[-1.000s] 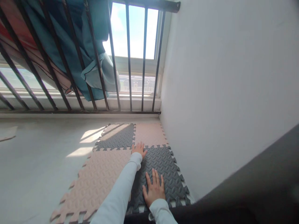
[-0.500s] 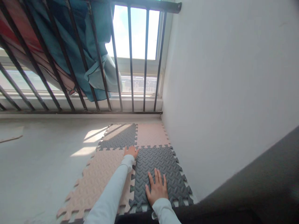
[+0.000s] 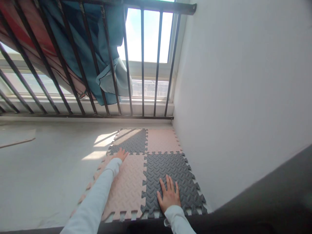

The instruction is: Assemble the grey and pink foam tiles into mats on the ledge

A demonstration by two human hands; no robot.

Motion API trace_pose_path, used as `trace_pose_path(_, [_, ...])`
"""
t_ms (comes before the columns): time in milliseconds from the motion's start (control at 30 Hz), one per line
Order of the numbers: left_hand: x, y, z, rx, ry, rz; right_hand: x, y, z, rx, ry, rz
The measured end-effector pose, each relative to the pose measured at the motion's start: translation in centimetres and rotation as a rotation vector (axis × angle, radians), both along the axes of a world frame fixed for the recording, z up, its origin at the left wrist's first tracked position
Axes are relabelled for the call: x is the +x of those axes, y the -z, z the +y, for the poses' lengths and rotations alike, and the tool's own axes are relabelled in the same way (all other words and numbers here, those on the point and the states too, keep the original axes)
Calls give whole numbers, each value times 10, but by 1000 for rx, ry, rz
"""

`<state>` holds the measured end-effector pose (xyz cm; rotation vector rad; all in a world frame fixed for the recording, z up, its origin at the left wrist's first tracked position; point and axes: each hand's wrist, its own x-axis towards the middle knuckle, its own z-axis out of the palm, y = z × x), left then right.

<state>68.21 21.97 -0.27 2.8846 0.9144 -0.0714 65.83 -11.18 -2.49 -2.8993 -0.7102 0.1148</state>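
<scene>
Four interlocking foam floor tiles lie in a two-by-two square, pink and dark grey alternating. My left hand (image 3: 120, 154) rests flat at the far left corner of the near pink tile (image 3: 126, 187), close to the far grey tile (image 3: 130, 143). My right hand (image 3: 168, 195) lies palm down on the near grey tile (image 3: 170, 169), fingers spread, holding nothing. The far pink tile (image 3: 162, 139) is touched by neither hand. Sunlight falls across the far tiles.
A white wall (image 3: 231, 91) runs along the tiles' right side. Black metal window bars (image 3: 142, 65) stand ahead, with blue and red cloth (image 3: 80, 42) hanging behind them. A thin board (image 3: 17, 139) lies on the grey floor at left. A dark surface (image 3: 268, 201) fills the lower right.
My left hand has slid left and away from the near grey tile, along the pink tile's far edge. My right hand stays on the grey tile. The view has shifted slightly.
</scene>
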Motion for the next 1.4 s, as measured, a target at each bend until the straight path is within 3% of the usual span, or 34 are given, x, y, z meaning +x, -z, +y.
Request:
trace_pose_path(100, [-16,0,-4,-8,-63,77,0,2,-1,-4,2,-18])
trace_pose_path(200, [-33,0,-24,-53,8,241,0,5,-1,-9,3,-29])
trace_pose_path(333, [-52,-12,-70,-29,81,252,2,8,0,-25,0,-54])
trace_pose_path(533, [-105,-23,-158,-203,161,434,5,10,2,-56,-5,-54])
trace_pose_path(700, [-138,-12,-185,-189,141,342,9,8,4,-6,10,24])
trace_pose_path(767, [-144,-6,-183,-184,116,297,15,2,4,106,32,126])
trace_pose_path(900, [-147,-1,-179,-151,101,260,32,-18,-3,732,227,444])
trace_pose_path(967, [-146,-1,-180,-140,99,269,35,-31,-9,905,272,495])
trace_pose_path(1033, [-146,-4,-182,-130,94,281,30,-44,-17,1011,257,532])
trace_pose_path(1200, [-147,-11,-185,-121,95,278,2,-68,-30,1519,113,911])
trace_pose_path(1267, [-147,-12,-185,-126,104,258,-5,-70,-27,1486,116,913])
trace_pose_path(1400, [-149,-12,-186,-115,112,219,-7,-62,-17,949,195,630])
